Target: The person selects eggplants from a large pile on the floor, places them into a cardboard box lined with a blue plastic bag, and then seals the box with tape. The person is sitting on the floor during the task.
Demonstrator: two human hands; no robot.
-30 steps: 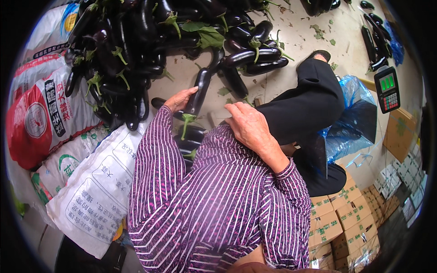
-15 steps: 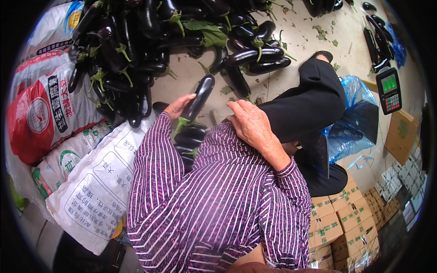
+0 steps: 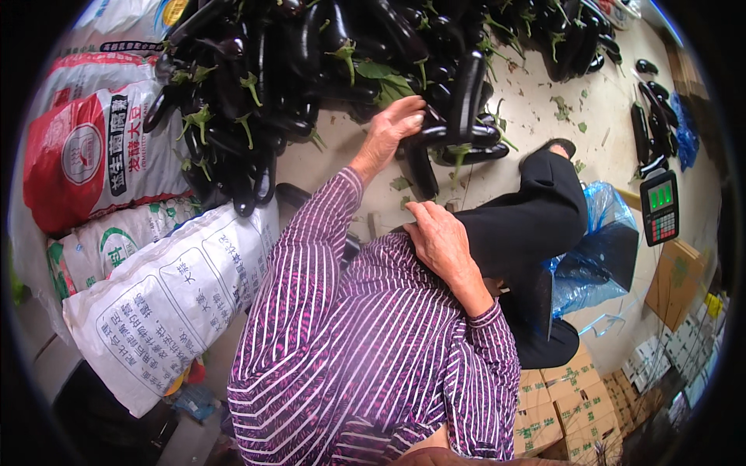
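Note:
My left hand [image 3: 392,128] reaches into the front edge of a large pile of glossy dark purple eggplants with green stalks [image 3: 307,43]. Its fingers are stretched out beside an eggplant [image 3: 420,167] that lies on the tiled floor; whether they touch one is hard to tell. My right hand [image 3: 439,245] lies over my dark-trousered thigh and striped top, fingers loosely spread, holding nothing. A few more eggplants [image 3: 291,194] are partly hidden behind my left sleeve.
Printed sacks [image 3: 105,155] are stacked on the left. On the right are a scale display [image 3: 659,206], blue plastic [image 3: 590,272], loose eggplants [image 3: 641,132] and cardboard boxes [image 3: 571,396]. My bent leg [image 3: 528,217] extends across the floor [image 3: 567,116].
My left hand has let go of the eggplant it held and moved up and forward to the pile. My right hand stayed on my lap. The view has shifted slightly.

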